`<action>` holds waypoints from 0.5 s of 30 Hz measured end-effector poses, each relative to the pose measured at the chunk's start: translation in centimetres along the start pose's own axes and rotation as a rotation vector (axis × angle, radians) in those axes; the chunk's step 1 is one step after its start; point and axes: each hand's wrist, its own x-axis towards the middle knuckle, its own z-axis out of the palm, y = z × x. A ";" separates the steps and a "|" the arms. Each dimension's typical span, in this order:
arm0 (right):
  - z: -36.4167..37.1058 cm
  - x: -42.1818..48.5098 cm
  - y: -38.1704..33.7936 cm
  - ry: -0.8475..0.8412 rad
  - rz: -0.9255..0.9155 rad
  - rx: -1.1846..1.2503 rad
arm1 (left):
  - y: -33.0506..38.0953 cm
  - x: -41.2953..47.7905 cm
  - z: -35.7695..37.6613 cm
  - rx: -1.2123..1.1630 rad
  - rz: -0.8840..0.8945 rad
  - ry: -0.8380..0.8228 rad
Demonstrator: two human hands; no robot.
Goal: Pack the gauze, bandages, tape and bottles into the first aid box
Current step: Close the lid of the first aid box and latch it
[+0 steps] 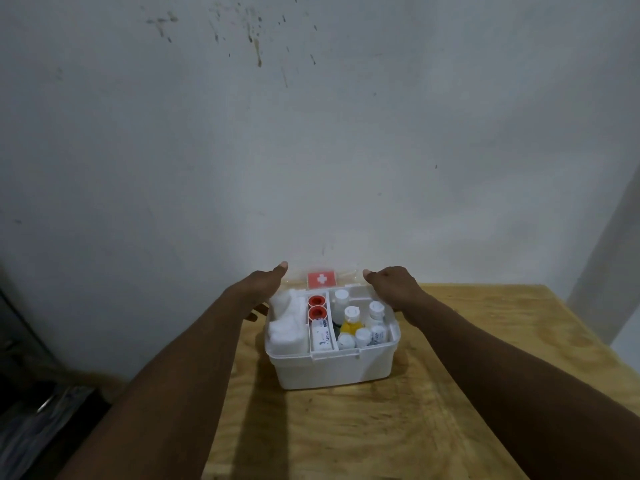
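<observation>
Table (450, 393): box (332, 372) prob. at L edge

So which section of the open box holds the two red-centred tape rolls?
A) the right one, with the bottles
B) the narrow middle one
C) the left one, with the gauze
B: the tape rolls sit in the narrow middle section of the box, with the gauze to their left and the bottles to their right.

Plastic box (332, 370), plywood table (450, 393)
</observation>
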 end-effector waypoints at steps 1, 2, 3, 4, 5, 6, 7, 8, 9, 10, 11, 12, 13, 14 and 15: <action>0.0 0.0 -0.1 0.022 -0.006 0.006 | 0.0 -0.1 -0.1 -0.012 0.002 0.006; -0.1 0.0 0.0 0.035 -0.008 0.011 | 0.0 -0.1 -0.2 -0.024 0.005 0.012; -0.1 0.0 0.0 0.039 -0.005 0.016 | -0.1 -0.2 -0.3 -0.040 0.009 0.015; -0.1 -0.1 0.0 0.039 0.001 0.026 | -0.1 -0.2 -0.4 -0.054 0.012 0.015; -0.1 -0.1 -0.1 0.042 0.006 0.043 | -0.2 -0.3 -0.5 -0.066 0.014 0.013; -0.1 -0.2 -0.2 0.043 0.013 0.060 | -0.3 -0.3 -0.5 -0.075 0.017 0.014; -0.1 -0.2 -0.2 0.044 0.021 0.076 | -0.4 -0.3 -0.5 -0.086 0.021 0.018; 0.0 -0.2 -0.2 0.044 0.027 0.097 | -0.5 -0.2 -0.5 -0.100 0.027 0.024; 0.0 -0.2 -0.3 0.043 0.032 0.120 | -0.6 -0.2 -0.5 -0.113 0.033 0.031; 0.0 -0.2 -0.3 0.045 0.041 0.151 | -0.6 -0.2 -0.6 -0.126 0.038 0.038; -0.1 -0.3 -0.4 0.048 0.056 0.187 | -0.7 -0.1 -0.6 -0.139 0.043 0.044; -0.2 -0.3 -0.5 0.054 0.076 0.229 | -0.7 -0.2 -0.7 -0.157 0.048 0.049; -0.2 -0.3 -0.5 0.058 0.094 0.272 | -0.7 -0.2 -0.7 -0.180 0.055 0.053; -0.3 -0.4 -0.6 0.060 0.105 0.312 | -0.7 -0.3 -0.9 -0.206 0.062 0.056; -0.3 -0.5 -0.7 0.058 0.108 0.346 | -0.7 -0.4 -0.9 -0.234 0.068 0.056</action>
